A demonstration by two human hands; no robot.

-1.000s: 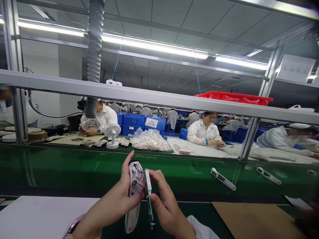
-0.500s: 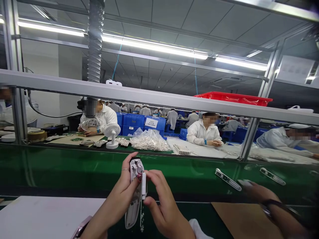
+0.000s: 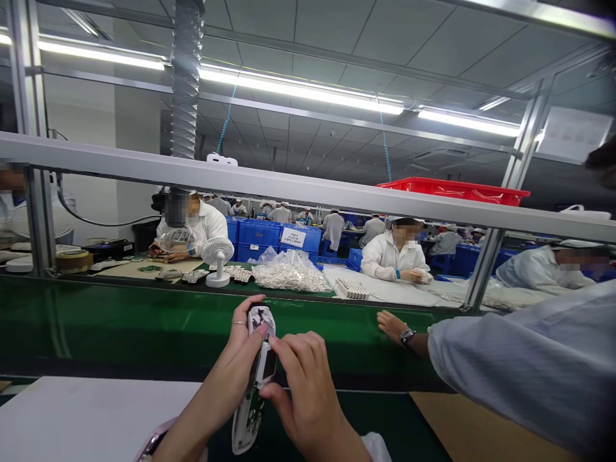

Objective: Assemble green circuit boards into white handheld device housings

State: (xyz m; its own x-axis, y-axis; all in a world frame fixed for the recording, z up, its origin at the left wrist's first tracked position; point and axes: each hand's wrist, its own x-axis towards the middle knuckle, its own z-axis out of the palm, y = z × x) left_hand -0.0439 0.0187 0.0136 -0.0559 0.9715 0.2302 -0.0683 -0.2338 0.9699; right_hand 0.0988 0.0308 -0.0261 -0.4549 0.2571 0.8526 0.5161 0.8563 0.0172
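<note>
- Opened white plastic device casing (image 3: 245,417): long, held tilted, upper end leaning away from the body
- Dark interior exposed at upper end
- Dark rectangular panel (image 3: 268,363) near mid-length, beside right-hand fingers
- Casing gripped in left hand (image 3: 226,366), fingers wrapped round its side
- Right hand (image 3: 303,378) pinching casing's middle

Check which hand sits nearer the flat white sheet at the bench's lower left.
Left. The left hand is just right of the flat white sheet; the right hand is farther right, beyond the left hand.
</note>
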